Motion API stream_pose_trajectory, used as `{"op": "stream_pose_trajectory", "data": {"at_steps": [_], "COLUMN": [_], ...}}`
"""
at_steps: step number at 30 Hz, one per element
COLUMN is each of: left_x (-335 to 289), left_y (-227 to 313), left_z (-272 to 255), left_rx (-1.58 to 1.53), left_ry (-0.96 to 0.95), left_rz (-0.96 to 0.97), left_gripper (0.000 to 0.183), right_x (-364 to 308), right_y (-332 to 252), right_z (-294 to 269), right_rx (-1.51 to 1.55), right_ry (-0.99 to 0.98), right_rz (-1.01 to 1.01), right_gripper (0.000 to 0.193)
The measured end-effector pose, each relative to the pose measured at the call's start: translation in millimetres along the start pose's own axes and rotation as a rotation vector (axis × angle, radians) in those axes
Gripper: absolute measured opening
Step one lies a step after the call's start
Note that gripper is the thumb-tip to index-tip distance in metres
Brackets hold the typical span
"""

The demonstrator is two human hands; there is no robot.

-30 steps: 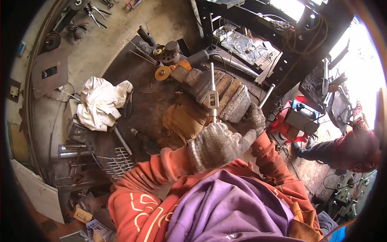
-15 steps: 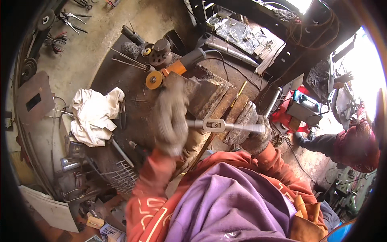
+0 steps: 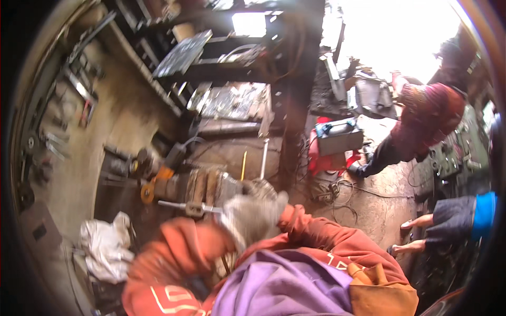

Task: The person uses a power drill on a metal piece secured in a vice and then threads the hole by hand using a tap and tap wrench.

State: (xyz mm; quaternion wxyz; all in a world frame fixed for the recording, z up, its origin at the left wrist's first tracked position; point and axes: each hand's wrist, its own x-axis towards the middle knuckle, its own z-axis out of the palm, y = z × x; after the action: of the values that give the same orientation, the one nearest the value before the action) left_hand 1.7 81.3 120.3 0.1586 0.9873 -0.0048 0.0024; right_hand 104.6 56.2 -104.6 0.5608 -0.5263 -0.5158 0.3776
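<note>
A steel tap wrench [image 3: 195, 209] with a square-holed middle and two straight handles lies level over the near end of a workpiece of rusty metal blocks [image 3: 208, 187]. Its left handle is bare. The right one runs in under my left hand [image 3: 247, 217], which wears a pale work glove and is smeared by motion. My left arm reaches across my front, so this hand overlaps my gloved right hand [image 3: 259, 188] just behind it. Whether either hand grips the handle is hidden. Beyond the blocks is a thin yellow rod [image 3: 243, 165].
An orange angle grinder [image 3: 164, 173] with a yellow disc sits left of the blocks, a white cloth [image 3: 107, 245] nearer. A metal pipe [image 3: 264, 158] stands beyond my hands. Rightward are a red-and-grey machine [image 3: 337, 142], floor cables [image 3: 337, 189], a bending person [image 3: 427, 121] and another person's legs [image 3: 429, 229].
My view has swung up and to the right. My left hand has left the wrench's left handle and crossed over to my right hand. Another person's legs have come into view at the right.
</note>
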Motion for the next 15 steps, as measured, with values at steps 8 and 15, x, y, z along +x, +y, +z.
{"op": "stream_pose_trajectory", "data": {"at_steps": [8,15], "left_x": [-117.8,-122.5], "left_y": [47.7,-18.6], "left_z": [2.4,23.6], "left_rx": [-0.011,0.622], "left_ry": [0.423,1.104], "left_rz": [-0.413,-0.494], "left_gripper": [0.019,0.028], "right_x": [-5.8,-10.0], "right_y": [-45.5,-40.4], "right_z": [-4.6,-3.6], "right_rx": [-0.605,-0.665], "right_ry": [0.153,0.134], "right_rz": [-0.252,-0.146], "right_gripper": [0.084,0.075]}}
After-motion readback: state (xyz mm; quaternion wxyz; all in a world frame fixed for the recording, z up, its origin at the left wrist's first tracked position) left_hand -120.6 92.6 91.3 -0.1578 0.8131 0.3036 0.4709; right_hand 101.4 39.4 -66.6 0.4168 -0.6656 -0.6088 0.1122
